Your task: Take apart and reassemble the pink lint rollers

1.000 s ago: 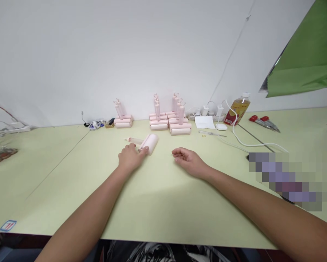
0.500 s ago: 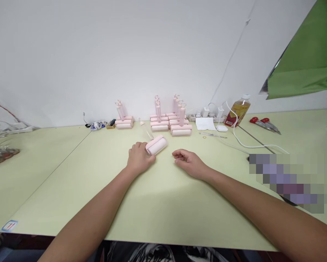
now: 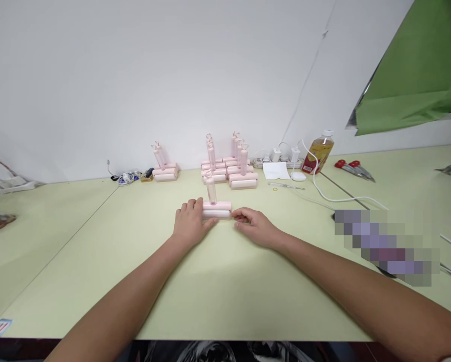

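Note:
A pink lint roller (image 3: 217, 213) with a white roll lies level on the pale green table, its clear handle (image 3: 211, 191) pointing up. My left hand (image 3: 190, 221) grips the roller's left end, thumb at the front and fingers behind. At the right end, my right hand (image 3: 253, 227) rests on the table with curled fingers, the fingertips at or very near the roller; nothing shows between them. Behind stand several similar rollers in a group (image 3: 243, 181), and a smaller group (image 3: 165, 174) is further left.
Along the wall are a power strip (image 3: 265, 163) with chargers, a white paper (image 3: 276, 170), a bottle (image 3: 318, 153) and red-handled tools (image 3: 355, 169). A white cable (image 3: 338, 199) runs to a blurred object (image 3: 387, 246) on the right. A cable bundle (image 3: 126, 178) lies back left.
The roller in my left hand has turned from slanted to level, with its handle now upright. My right hand is now at its right end. The view has shifted slightly right.

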`<action>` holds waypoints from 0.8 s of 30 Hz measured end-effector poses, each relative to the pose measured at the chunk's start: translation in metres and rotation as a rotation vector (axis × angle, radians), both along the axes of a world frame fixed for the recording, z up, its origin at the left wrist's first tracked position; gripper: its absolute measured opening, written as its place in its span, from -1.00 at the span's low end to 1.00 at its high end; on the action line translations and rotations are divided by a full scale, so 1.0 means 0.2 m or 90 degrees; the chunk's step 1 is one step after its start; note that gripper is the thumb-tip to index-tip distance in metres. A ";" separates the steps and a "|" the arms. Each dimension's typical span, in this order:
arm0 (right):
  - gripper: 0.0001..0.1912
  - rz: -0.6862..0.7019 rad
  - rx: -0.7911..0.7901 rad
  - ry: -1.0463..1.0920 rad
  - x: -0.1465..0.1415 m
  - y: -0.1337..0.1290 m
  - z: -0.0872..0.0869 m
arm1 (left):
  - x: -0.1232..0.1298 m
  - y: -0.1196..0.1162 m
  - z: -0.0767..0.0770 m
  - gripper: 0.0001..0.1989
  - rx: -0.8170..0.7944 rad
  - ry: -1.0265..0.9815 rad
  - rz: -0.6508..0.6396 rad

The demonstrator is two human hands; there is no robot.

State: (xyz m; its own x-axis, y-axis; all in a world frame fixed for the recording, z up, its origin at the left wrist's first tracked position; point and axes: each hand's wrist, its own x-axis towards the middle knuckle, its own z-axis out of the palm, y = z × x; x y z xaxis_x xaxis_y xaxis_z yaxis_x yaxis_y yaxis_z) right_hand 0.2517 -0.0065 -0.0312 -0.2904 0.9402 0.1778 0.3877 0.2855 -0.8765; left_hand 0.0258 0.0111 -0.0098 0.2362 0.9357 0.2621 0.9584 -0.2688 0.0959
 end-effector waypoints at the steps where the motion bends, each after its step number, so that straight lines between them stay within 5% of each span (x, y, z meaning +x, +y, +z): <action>1: -0.74 0.001 0.001 -0.002 0.00 0.00 0.00 | 0.01 0.00 0.00 -0.36 -0.008 0.004 -0.001; 13: -0.78 0.040 0.037 -0.084 0.00 -0.01 0.03 | -0.06 0.12 0.06 -0.51 -0.047 0.011 -0.151; 24: -0.79 0.033 0.067 -0.098 0.00 0.00 0.01 | -0.07 0.13 0.06 -0.60 -0.171 -0.202 -0.113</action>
